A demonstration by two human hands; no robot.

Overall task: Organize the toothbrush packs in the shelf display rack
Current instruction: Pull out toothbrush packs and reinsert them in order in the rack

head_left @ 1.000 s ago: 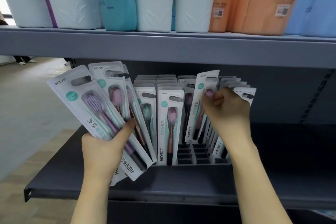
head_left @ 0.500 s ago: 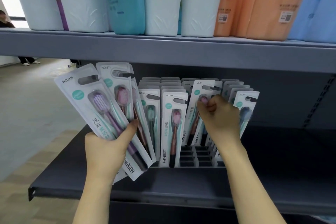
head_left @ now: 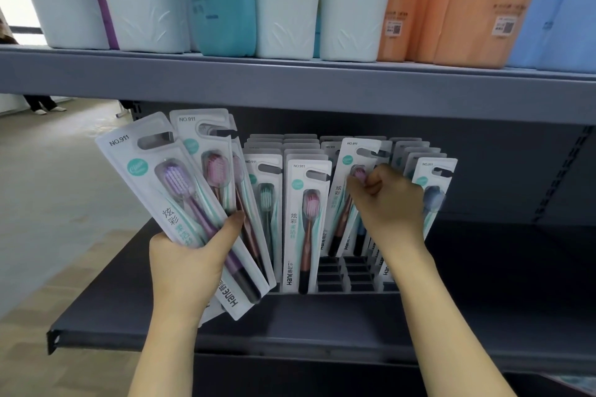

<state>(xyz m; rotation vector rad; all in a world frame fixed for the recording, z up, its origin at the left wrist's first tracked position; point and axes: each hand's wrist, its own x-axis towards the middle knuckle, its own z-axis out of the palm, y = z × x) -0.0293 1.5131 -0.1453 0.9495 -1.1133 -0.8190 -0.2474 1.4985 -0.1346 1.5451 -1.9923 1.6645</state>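
Head view, left hand (head_left: 187, 264) grip holding fanned packs (head_left: 180, 203), right hand (head_left: 387, 200) grip pinching racked pack (head_left: 346, 177)

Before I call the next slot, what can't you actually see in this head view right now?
Head view only:
- Pack in the right hand: brush head hidden by the fingers.
- Fanned packs in the left hand: rear ones overlapped; count unclear.
- Rack back rows: only pack tops show.
- Upper-shelf bags: tops cut off by the frame.

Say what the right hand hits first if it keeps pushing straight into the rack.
Probably the packs standing behind: the right hand pinches a tilted pink-brush pack and points rearward into that row. Depth is unclear.
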